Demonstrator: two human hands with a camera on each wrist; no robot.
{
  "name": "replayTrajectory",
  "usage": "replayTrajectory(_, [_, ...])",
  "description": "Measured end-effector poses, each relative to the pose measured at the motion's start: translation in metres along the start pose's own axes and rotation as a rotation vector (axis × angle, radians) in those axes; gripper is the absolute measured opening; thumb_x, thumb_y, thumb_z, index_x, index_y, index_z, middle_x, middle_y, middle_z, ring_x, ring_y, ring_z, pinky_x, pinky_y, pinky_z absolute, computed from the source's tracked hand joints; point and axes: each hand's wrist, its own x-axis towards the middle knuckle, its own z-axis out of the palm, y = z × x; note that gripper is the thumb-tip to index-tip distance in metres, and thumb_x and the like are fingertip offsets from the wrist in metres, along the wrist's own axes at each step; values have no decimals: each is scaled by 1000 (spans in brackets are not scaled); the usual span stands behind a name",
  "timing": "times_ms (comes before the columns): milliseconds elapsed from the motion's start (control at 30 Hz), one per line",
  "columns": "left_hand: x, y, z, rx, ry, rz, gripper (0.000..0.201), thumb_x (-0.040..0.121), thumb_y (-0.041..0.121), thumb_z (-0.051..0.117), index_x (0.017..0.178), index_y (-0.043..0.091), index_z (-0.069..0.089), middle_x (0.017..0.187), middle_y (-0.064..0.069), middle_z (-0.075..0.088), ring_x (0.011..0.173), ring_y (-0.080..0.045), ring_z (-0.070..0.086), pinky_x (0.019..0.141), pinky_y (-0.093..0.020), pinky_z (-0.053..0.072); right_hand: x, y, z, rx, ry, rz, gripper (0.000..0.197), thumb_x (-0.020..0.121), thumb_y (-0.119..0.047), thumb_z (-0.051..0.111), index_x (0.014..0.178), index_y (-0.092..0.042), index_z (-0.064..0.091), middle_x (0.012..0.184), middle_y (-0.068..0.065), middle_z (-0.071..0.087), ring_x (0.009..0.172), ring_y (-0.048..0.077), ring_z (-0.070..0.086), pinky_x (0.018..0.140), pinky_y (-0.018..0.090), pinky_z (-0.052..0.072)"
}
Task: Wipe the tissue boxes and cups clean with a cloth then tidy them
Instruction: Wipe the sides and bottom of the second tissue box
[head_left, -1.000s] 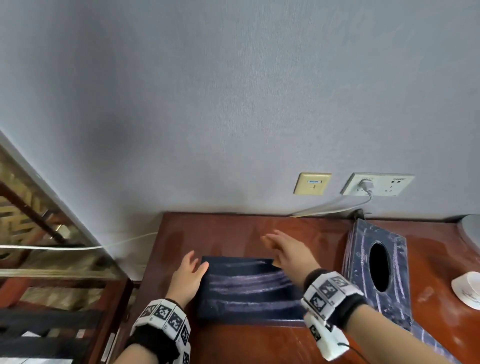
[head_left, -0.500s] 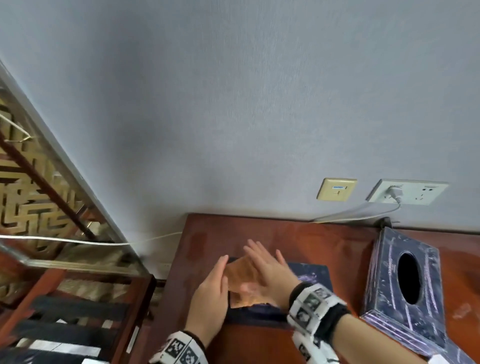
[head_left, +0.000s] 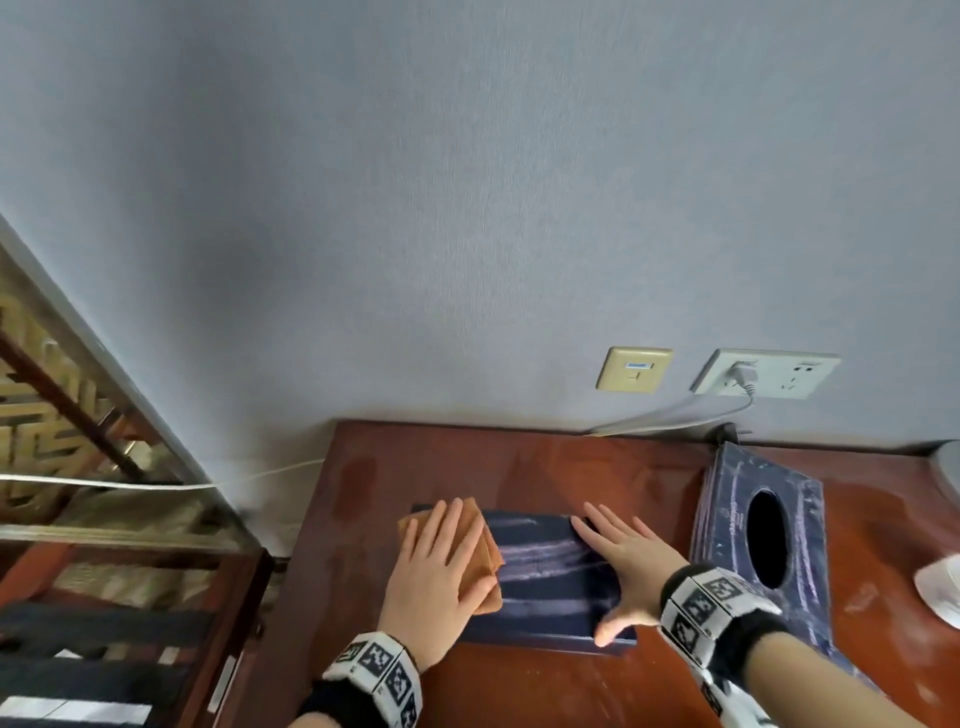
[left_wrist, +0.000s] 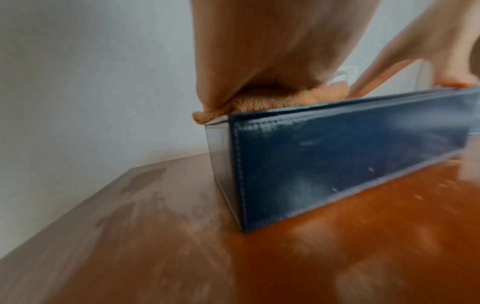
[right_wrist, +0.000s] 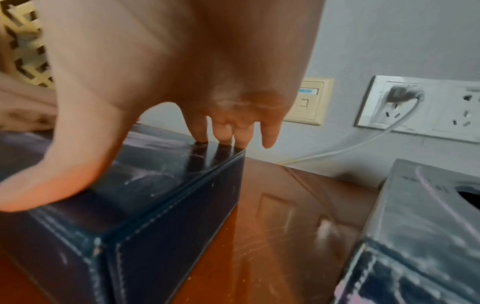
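Observation:
A dark blue tissue box (head_left: 540, 577) (left_wrist: 337, 156) (right_wrist: 145, 197) lies flat on the wooden table (head_left: 571, 467), its top smeared with dust. My left hand (head_left: 441, 561) presses an orange cloth (head_left: 483, 551) (left_wrist: 262, 101) flat on the box's left end, fingers straight. My right hand (head_left: 618, 551) rests flat on the box's right end, fingertips (right_wrist: 221, 137) touching the top near its far edge and the thumb at the near edge. A second dark blue tissue box (head_left: 763, 545) (right_wrist: 420, 236) with an oval opening stands to the right. A white cup (head_left: 940, 587) shows at the right edge.
The table stands against a grey wall with a beige plate (head_left: 634, 369) and a white socket (head_left: 769, 374) holding a plugged cable (head_left: 670, 415). A wooden lattice screen (head_left: 62, 415) stands past the table's left edge. Dusty bare wood lies behind and in front of the boxes.
The cloth went from under my right hand to under my left, which now presses it on the box's left end. My right hand moved to the box's right end.

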Motion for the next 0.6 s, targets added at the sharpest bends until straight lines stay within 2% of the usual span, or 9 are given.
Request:
replayTrajectory(133, [-31,8,17,-15,4,203,68,83,59,45,144,32,34,153,3,32,139,-18,26,112,-39,15,-2,-2,3,40,4,9,130,59,-59,74,146,-23,-16,154,-2,-23,142,14,-20,115,36,-8])
replayTrajectory(200, [-38,8,23,-1,-23,286,76,76,42,60,145,34,30,151,6,34,139,-14,28,114,-41,25,-2,-2,4,58,12,13,130,59,-58,74,146,-24,-15,154,-2,-23,142,14,-20,116,36,-7])
replayTrajectory(300, [-35,-5,24,-95,25,362,105,61,13,72,147,41,18,147,15,38,134,-5,36,108,-33,37,-1,-2,5,95,19,19,130,58,-57,76,147,-24,-14,154,-2,-23,142,15,-21,118,37,-4])
replayTrajectory(367, [-30,-17,2,-252,124,341,82,81,12,59,144,48,20,149,20,31,129,6,37,110,-25,35,-2,-3,4,113,20,16,130,59,-55,76,147,-23,-14,154,-1,-23,142,15,-21,119,38,-1])
replayTrajectory(400, [-23,-23,-8,-231,166,303,66,92,16,45,143,50,19,150,21,24,130,7,33,114,-23,27,-2,-4,3,119,23,14,129,60,-54,77,147,-23,-13,154,-2,-23,142,15,-21,120,38,0])
replayTrajectory(467, [-10,-25,-17,-178,191,132,50,100,25,27,145,43,13,153,16,19,142,-5,17,117,-27,18,-4,-4,2,134,22,13,129,60,-53,77,147,-22,-13,154,-2,-23,142,14,-20,120,37,2])
replayTrajectory(500, [-3,-23,-14,-162,150,22,50,97,30,26,147,34,20,152,8,28,143,-16,18,114,-37,28,-5,-3,2,145,23,12,129,60,-53,77,147,-23,-13,154,-3,-23,142,13,-20,120,37,2])
replayTrajectory(567, [6,-11,-5,-69,35,-79,53,88,41,31,136,20,42,140,-6,50,133,-30,36,97,-50,46,-6,-2,2,187,36,5,130,60,-52,78,147,-23,-14,154,-6,-23,142,11,-20,120,35,3])
replayTrajectory(600, [5,-3,0,-27,16,-87,56,86,46,33,132,18,49,137,-10,53,128,-33,44,98,-53,43,-7,-1,2,221,50,4,132,60,-50,79,146,-22,-16,152,-9,-24,142,10,-19,119,32,3])
